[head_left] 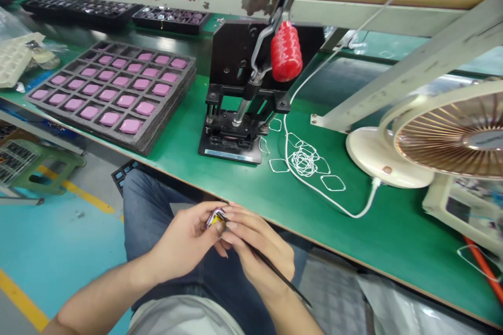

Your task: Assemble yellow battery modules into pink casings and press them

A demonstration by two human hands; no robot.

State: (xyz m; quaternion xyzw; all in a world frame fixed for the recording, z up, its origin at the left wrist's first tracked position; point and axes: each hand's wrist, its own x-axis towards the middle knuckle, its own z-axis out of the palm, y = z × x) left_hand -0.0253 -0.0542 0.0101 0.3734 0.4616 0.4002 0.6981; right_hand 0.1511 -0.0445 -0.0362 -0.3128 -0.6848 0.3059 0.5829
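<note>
A small part (pixel 216 218), silvery with a yellow patch, is held over the lap, just in front of the near edge of the green counter (pixel 236 188) and not resting on it. The grip of the left hand (pixel 184 243) is closed around the small part, which is pinched between thumb and fingertips. The grip of the right hand (pixel 257 254) is closed on a thin black tool (pixel 275 272), whose tip is brought up against the small part while its shaft runs back under the palm towards the wrist. The step in hand is judged to be fine work on the small part with the tool's tip. A steady pinch and a light touch are called for, since the small part is largely hidden by the fingers and could easily be dropped to the floor.

On the counter a black hand press (pixel 231 131) with a red handle (pixel 286 52) is set upright. A stack of grey trays (pixel 165 120) filled with pink pieces (pixel 131 125) lies to its left. Loose white loops (pixel 306 159) and a white cable (pixel 334 201) lie to its right, near a cream fan (pixel 448 136).

No brand, label or writing can be read anywhere.
</note>
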